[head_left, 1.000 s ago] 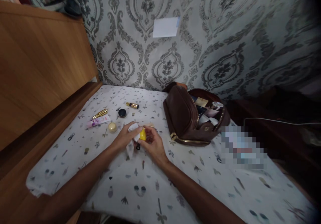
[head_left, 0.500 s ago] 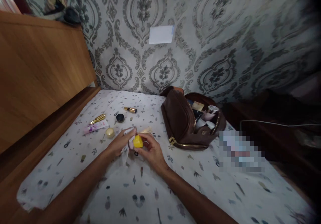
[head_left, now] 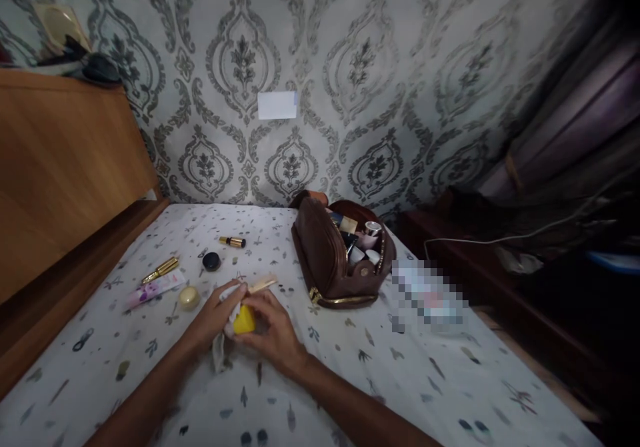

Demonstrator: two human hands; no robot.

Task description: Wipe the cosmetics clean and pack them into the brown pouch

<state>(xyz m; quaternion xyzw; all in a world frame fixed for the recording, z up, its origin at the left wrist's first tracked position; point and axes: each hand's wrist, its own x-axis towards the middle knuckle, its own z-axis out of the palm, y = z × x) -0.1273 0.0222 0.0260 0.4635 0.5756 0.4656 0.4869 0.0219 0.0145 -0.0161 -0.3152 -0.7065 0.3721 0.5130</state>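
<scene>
Between my two hands is a small yellow container [head_left: 244,320], its far side hidden by my fingers. My right hand [head_left: 280,333] grips it with thumb and fingers. Against its left side my left hand [head_left: 214,313] presses a crumpled white cloth or tissue [head_left: 219,355], whose loose end hangs below. Just beyond the hands lies a slim beige item [head_left: 263,283]. To the left are a round cream-coloured jar [head_left: 189,297], a round black jar [head_left: 211,261] and a pink-and-white tube [head_left: 154,291]. Gold slim cosmetic tubes [head_left: 160,270] and a gold-and-black tube [head_left: 233,241] lie farther back.
An open brown cosmetic bag [head_left: 320,253] full of items stands right of the hands on the patterned white sheet [head_left: 320,380]. A blurred-out packet [head_left: 430,297] lies beyond it. Wooden furniture [head_left: 65,167] borders the left; a patterned wall [head_left: 325,67] rises behind.
The view has swung right and up, so everything appears shifted left and lower. Both hands stay on the yellow container and the white cloth, and the container's angle has turned slightly.
</scene>
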